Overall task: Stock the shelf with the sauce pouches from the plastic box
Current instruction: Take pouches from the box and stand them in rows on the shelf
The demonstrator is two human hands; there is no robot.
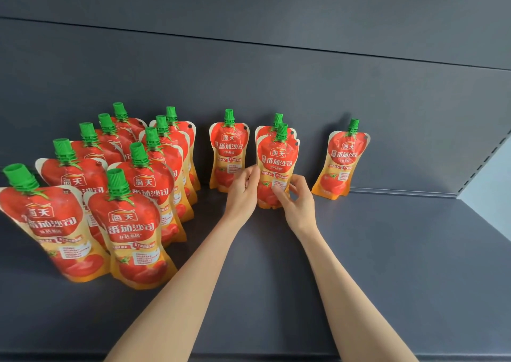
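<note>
Two bare forearms reach forward from the lower edge of the frame, drawing together; the left hand [243, 191], fingers curled, pinches the left edge of a sauce pouch [278, 157]; the right hand [298, 200] grips its right side, thumb laid on the front, fingers bent beside the edge; both wrists held straight

Fourteen sauce pouches [278, 165] — two hands [242, 193] — one shelf [387, 251]
</note>
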